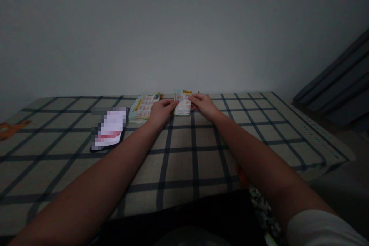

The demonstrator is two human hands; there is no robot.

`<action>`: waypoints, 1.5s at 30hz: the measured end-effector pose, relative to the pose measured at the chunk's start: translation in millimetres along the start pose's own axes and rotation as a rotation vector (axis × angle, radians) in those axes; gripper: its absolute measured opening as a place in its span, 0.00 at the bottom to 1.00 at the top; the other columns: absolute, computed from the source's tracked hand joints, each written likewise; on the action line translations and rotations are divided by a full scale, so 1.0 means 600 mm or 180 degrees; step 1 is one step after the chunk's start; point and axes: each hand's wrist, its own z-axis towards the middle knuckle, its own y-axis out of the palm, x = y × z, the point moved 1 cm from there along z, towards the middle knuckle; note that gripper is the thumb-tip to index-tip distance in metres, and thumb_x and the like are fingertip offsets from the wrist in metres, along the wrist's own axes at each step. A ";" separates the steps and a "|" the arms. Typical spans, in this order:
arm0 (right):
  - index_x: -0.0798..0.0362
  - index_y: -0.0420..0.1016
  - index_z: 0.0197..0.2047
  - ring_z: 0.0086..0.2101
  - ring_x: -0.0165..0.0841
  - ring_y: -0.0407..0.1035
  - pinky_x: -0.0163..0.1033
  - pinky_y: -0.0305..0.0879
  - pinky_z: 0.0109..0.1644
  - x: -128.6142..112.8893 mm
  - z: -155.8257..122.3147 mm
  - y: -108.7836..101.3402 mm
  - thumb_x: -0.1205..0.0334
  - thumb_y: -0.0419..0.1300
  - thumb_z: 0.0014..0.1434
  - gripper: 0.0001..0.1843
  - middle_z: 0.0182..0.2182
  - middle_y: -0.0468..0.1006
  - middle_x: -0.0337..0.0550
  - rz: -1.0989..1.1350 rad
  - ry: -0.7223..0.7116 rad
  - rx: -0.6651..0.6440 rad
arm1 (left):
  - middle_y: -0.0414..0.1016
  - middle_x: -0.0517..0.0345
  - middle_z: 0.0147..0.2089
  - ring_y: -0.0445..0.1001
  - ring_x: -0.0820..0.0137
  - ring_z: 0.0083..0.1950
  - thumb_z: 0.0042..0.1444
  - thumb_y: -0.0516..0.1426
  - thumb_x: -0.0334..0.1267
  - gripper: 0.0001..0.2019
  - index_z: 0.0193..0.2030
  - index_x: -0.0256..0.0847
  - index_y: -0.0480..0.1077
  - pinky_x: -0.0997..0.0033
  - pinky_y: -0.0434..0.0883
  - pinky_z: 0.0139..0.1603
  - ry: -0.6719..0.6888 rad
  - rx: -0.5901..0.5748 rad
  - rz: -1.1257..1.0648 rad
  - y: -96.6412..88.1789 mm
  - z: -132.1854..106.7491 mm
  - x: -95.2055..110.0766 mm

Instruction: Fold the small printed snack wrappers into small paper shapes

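Observation:
Both my arms stretch out over a bed with a checked cover (pixel 201 153). A small printed leaflet (pixel 182 104) with orange and white panels lies near the far edge of the bed. My left hand (pixel 161 112) pinches its left edge with closed fingers. My right hand (pixel 203 105) grips its right edge, fingers closed too. A larger printed sheet (pixel 143 108) with orange boxes lies flat just left of my left hand, apart from the leaflet.
A dark-edged flat object with a blurred-out face (pixel 108 130) lies on the cover at the left. An orange print (pixel 10 128) shows at the far left. A plain wall stands behind. Dark slanted boards (pixel 337 84) lean at the right.

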 end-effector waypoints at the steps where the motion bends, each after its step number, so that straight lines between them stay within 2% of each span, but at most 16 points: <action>1: 0.55 0.79 0.36 0.29 0.27 0.74 0.33 0.75 0.34 0.000 0.000 -0.001 0.61 0.68 0.62 0.06 0.32 0.82 0.42 -0.0042 -0.0007 0.0002 | 0.86 0.50 0.40 0.80 0.60 0.41 0.50 0.68 0.54 0.19 0.38 0.40 0.84 0.63 0.73 0.43 0.0002 0.0000 0.0033 0.000 0.001 0.000; 8: 0.55 0.76 0.30 0.28 0.27 0.73 0.33 0.75 0.34 -0.004 0.001 -0.007 0.60 0.69 0.60 0.11 0.28 0.80 0.40 -0.0200 -0.0015 0.0049 | 0.86 0.51 0.39 0.80 0.61 0.39 0.49 0.68 0.54 0.19 0.39 0.41 0.85 0.64 0.74 0.41 -0.0006 -0.0118 -0.0052 0.003 0.002 -0.006; 15: 0.55 0.77 0.33 0.29 0.27 0.74 0.33 0.75 0.34 -0.006 -0.001 -0.001 0.60 0.68 0.63 0.09 0.30 0.81 0.42 -0.0183 0.0072 0.0064 | 0.86 0.51 0.39 0.80 0.61 0.39 0.50 0.68 0.53 0.18 0.40 0.40 0.85 0.64 0.74 0.43 -0.0012 -0.0077 0.0083 0.001 0.002 -0.005; 19: 0.54 0.78 0.37 0.30 0.27 0.74 0.31 0.75 0.33 -0.008 -0.001 0.005 0.59 0.64 0.66 0.08 0.33 0.82 0.42 -0.0257 -0.0038 0.0119 | 0.86 0.51 0.39 0.80 0.61 0.39 0.51 0.67 0.53 0.19 0.40 0.39 0.84 0.64 0.74 0.43 -0.0001 -0.0102 0.0051 0.000 0.009 -0.012; 25: 0.54 0.77 0.33 0.30 0.28 0.73 0.33 0.75 0.32 -0.007 0.001 0.006 0.61 0.65 0.65 0.09 0.32 0.81 0.42 -0.0388 -0.0084 0.0196 | 0.86 0.49 0.40 0.80 0.60 0.40 0.51 0.68 0.54 0.20 0.41 0.40 0.85 0.63 0.74 0.43 0.0071 -0.0171 0.0107 -0.002 0.017 -0.020; 31: 0.53 0.76 0.38 0.31 0.28 0.75 0.32 0.74 0.34 -0.005 0.003 0.001 0.57 0.65 0.65 0.08 0.33 0.81 0.40 -0.0081 -0.0123 0.0310 | 0.86 0.50 0.39 0.80 0.60 0.40 0.51 0.68 0.52 0.18 0.40 0.41 0.85 0.63 0.73 0.43 0.0089 -0.0208 0.0130 -0.002 0.015 -0.014; 39: 0.53 0.75 0.35 0.30 0.28 0.73 0.33 0.72 0.35 -0.009 0.002 0.001 0.54 0.67 0.61 0.11 0.30 0.80 0.40 -0.0026 -0.0273 0.0354 | 0.84 0.49 0.38 0.78 0.63 0.36 0.50 0.68 0.53 0.18 0.38 0.39 0.83 0.63 0.73 0.41 -0.0012 -0.0261 -0.0070 0.001 0.010 -0.005; 45: 0.51 0.68 0.27 0.27 0.28 0.69 0.34 0.69 0.34 -0.019 -0.005 -0.002 0.55 0.65 0.60 0.14 0.24 0.74 0.36 -0.0081 -0.0343 0.0375 | 0.83 0.50 0.35 0.78 0.62 0.36 0.49 0.69 0.53 0.17 0.35 0.39 0.83 0.62 0.72 0.41 0.0039 -0.0330 0.0129 -0.007 0.002 0.016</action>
